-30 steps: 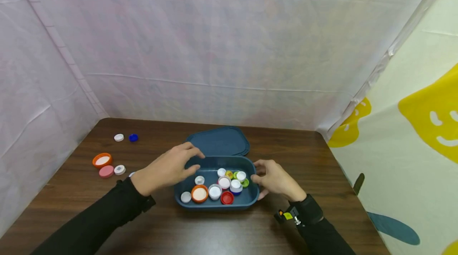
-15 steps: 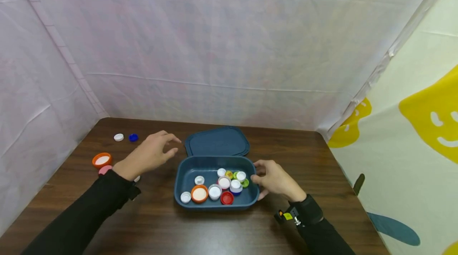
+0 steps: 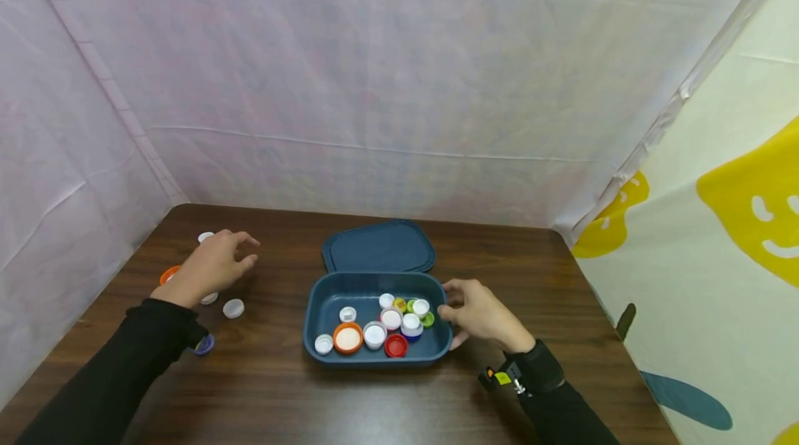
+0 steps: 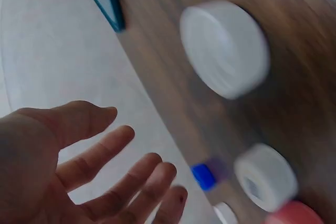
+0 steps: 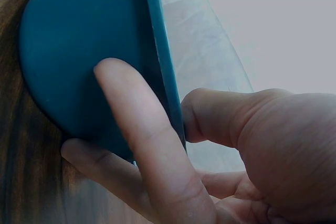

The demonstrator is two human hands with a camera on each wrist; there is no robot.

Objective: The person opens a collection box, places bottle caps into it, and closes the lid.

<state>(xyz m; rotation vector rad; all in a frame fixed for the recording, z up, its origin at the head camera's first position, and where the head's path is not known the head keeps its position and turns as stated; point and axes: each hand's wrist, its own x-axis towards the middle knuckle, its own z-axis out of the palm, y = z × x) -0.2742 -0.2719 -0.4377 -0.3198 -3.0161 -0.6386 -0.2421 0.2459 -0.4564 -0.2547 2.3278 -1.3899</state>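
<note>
My left hand (image 3: 209,268) hovers with relaxed, parted fingers over the loose bottle caps at the left of the table, holding nothing. In the left wrist view, a large white cap (image 4: 226,51), a smaller white cap (image 4: 265,177), a blue cap (image 4: 203,177) and a pinkish-red cap (image 4: 294,214) lie beyond its fingers. My right hand (image 3: 483,313) grips the right end of a dark blue plastic box (image 3: 315,306), thumb at the rim and fingers along the outer wall. Inside sit several caps, among them an orange-rimmed one (image 3: 347,338) and a red one (image 3: 396,345).
A flat dark blue lid (image 3: 381,247) lies just behind the box. An orange cap (image 3: 168,273) and a purplish-blue cap (image 3: 204,344) are partly covered by the left hand and sleeve. White cloth (image 3: 399,119) hangs behind the table.
My left hand has moved left from over the box to the loose caps, staying open. The right hand and the box have stayed put.
</note>
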